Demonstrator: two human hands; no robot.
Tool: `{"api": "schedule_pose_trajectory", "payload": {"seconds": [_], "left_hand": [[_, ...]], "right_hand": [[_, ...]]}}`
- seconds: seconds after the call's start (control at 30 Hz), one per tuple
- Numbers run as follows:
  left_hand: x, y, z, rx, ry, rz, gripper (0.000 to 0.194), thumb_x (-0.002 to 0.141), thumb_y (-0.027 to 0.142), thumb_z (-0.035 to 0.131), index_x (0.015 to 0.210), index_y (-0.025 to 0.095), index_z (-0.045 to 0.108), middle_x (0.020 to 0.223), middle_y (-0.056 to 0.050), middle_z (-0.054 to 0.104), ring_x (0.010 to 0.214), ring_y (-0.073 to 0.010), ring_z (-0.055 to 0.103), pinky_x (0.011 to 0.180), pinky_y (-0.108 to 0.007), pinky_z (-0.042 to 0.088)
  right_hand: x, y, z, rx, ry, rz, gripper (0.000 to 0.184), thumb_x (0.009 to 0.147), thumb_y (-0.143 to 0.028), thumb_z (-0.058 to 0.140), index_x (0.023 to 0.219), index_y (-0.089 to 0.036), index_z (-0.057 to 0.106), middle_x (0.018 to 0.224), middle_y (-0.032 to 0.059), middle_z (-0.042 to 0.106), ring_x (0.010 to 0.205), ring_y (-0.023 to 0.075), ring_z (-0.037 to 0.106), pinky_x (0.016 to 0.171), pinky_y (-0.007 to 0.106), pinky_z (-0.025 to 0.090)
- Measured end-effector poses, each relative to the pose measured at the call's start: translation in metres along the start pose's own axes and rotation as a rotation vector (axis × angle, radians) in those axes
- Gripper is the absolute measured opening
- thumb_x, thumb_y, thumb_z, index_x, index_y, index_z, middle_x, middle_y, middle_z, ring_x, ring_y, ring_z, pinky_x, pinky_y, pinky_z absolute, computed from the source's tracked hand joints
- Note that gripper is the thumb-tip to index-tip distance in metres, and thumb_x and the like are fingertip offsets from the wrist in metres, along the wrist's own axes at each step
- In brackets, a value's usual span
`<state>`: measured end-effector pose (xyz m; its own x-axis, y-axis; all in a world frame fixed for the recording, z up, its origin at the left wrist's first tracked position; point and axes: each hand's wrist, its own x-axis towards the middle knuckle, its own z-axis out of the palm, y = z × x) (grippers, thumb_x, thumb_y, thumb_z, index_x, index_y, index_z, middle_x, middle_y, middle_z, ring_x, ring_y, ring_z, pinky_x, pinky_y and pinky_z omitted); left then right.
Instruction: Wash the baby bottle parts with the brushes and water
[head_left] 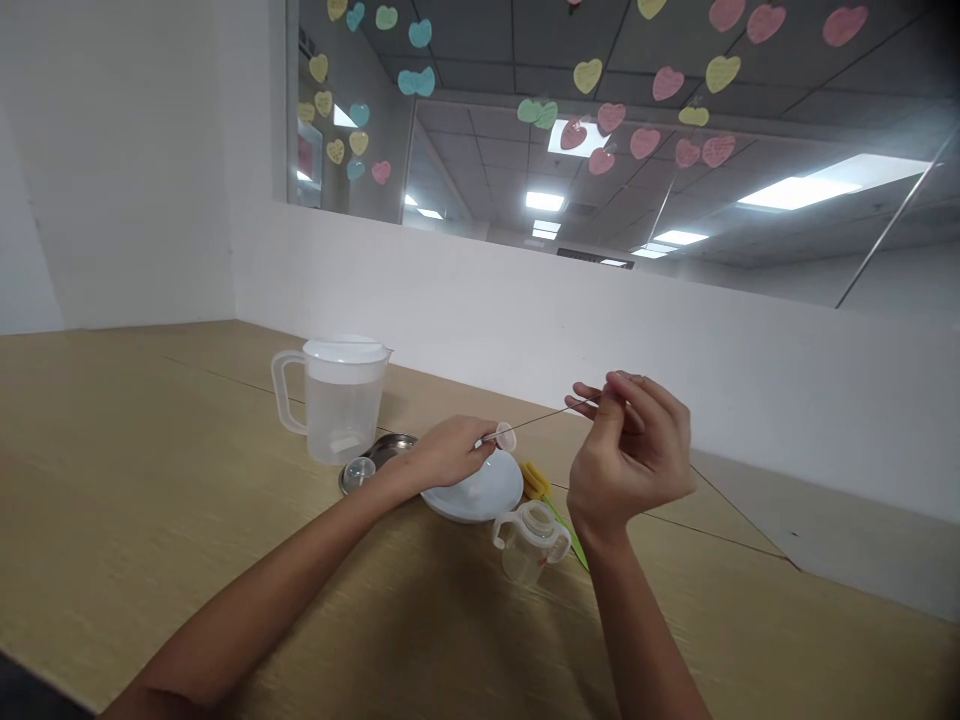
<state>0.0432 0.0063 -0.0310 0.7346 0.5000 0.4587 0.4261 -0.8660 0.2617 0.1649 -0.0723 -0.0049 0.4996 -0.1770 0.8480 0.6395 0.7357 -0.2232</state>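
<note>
Over a white bowl (pixel 472 497), my left hand (pixel 450 450) is closed in a pinch on a small translucent piece (pixel 507 437), round like a cap or teat. A thin wire-like rod (pixel 536 420) runs from there up to my right hand (pixel 634 450), whose thumb and forefinger pinch its far end while the other fingers curl loosely. Whether the rod passes into the translucent piece is hard to make out. Just below the bowl stands a clear baby bottle (pixel 525 555) with two side handles and an uncapped top.
A lidded plastic pitcher (pixel 343 410) stands at the back left. Partly behind my left wrist lies a metal tray (pixel 390 447) with a clear cap (pixel 358 472) on it. A yellow brush (pixel 535 481) with a green handle lies right of the bowl. A white wall (pixel 465 300) rises behind.
</note>
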Motion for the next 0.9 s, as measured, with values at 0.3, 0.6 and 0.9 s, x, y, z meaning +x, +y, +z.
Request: {"api": "schedule_pose_trajectory", "payload": {"seconds": [0.3, 0.6, 0.9], "left_hand": [[-0.002, 0.01, -0.005, -0.093, 0.002, 0.093, 0.018, 0.087, 0.021, 0.037, 0.081, 0.016, 0.053, 0.074, -0.001, 0.059, 0.066, -0.0136, 0.05, 0.059, -0.022, 0.034], [-0.002, 0.011, -0.006, -0.212, -0.012, 0.086, 0.027, 0.09, 0.025, 0.03, 0.074, 0.015, 0.049, 0.071, -0.001, 0.053, 0.067, -0.0141, 0.048, 0.061, -0.023, 0.035], [0.001, -0.007, -0.006, -0.324, 0.001, 0.021, 0.029, 0.091, 0.032, 0.03, 0.082, 0.014, 0.052, 0.074, -0.002, 0.054, 0.065, -0.0134, 0.048, 0.061, -0.023, 0.038]], "right_hand": [[-0.007, 0.012, 0.003, -0.029, -0.062, -0.147, 0.023, 0.078, -0.004, 0.055, 0.088, -0.021, 0.066, 0.09, 0.0003, 0.057, 0.068, 0.0112, 0.063, 0.055, 0.029, 0.06], [-0.007, 0.015, 0.002, -0.123, -0.224, -0.13, 0.018, 0.081, -0.012, 0.053, 0.094, -0.019, 0.063, 0.093, 0.0024, 0.058, 0.064, 0.0092, 0.062, 0.053, 0.023, 0.057], [-0.006, 0.018, -0.001, -0.086, -0.44, 0.001, 0.016, 0.082, -0.016, 0.05, 0.088, -0.019, 0.064, 0.08, 0.0024, 0.066, 0.066, 0.0131, 0.064, 0.058, 0.027, 0.057]]}}
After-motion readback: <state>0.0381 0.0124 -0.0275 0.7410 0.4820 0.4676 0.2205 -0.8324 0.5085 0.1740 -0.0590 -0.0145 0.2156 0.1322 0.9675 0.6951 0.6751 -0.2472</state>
